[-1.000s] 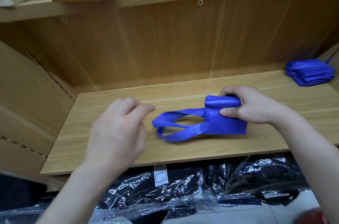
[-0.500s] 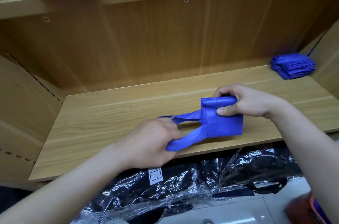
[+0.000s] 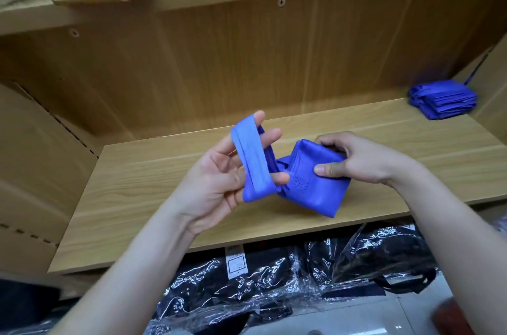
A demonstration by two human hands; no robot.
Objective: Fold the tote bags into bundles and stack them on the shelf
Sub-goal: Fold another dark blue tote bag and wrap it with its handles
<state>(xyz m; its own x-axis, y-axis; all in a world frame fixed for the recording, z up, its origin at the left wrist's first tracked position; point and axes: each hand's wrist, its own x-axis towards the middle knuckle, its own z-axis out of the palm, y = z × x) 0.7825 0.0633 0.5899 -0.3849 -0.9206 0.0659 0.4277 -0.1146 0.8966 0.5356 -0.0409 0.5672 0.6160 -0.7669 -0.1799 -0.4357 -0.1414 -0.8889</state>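
Left hand [image 3: 219, 181], palm up, fingers spread through the looped straps [image 3: 252, 159], thumb pinching them. Folded bag [image 3: 315, 189] over the shelf [image 3: 164, 197], gripped by right hand [image 3: 365, 161], whose fingertips are hidden behind the fold. Far right: stack [image 3: 441, 100], blurred.

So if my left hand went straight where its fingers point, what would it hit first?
Likely the shelf's wooden back panel; nothing nearer lies ahead of the left hand, though depth is unclear.
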